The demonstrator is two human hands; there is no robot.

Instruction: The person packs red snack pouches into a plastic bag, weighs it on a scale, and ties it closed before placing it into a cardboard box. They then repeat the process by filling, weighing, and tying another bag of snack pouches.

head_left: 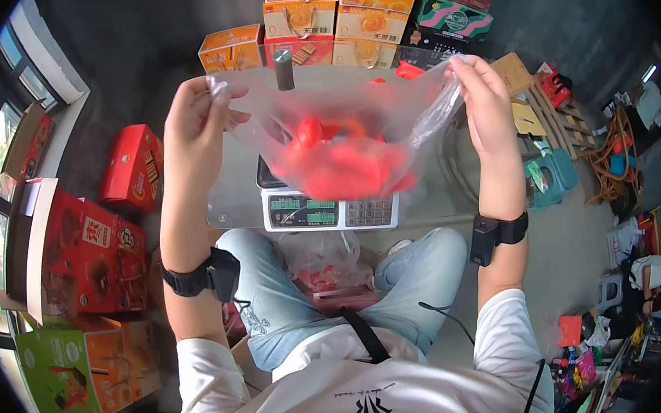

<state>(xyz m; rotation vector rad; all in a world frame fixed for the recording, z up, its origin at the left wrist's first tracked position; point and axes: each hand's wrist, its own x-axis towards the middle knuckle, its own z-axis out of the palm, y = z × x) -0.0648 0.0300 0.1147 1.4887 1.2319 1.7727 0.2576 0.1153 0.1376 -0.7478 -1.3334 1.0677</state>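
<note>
Clear plastic bag [347,126], stretched wide and held up above an electronic scale [330,206], red produce [343,166] sagging in its lower half. Left hand [196,124] closed in a pinch on the bag's left rim, fingers curled tight around a bunched corner of film. Right hand [485,106] likewise pinched shut on the right rim, thumb and fingers gripping the gathered plastic. Both hands raised to about the same height, well apart, the bag mouth open between them. Black straps on both wrists. Below the bag, the scale's green displays and keypad facing the wearer, a dark cylindrical post [283,69] rising behind the platform. Under the scale, knees in light blue jeans [422,269], another crumpled bag [323,258] between them. Further out: orange cartons [345,8] stacked at top, red boxes [91,251] on the left floor, a green box [70,379] at lower left, a teal stool [552,175] on the right.
</note>
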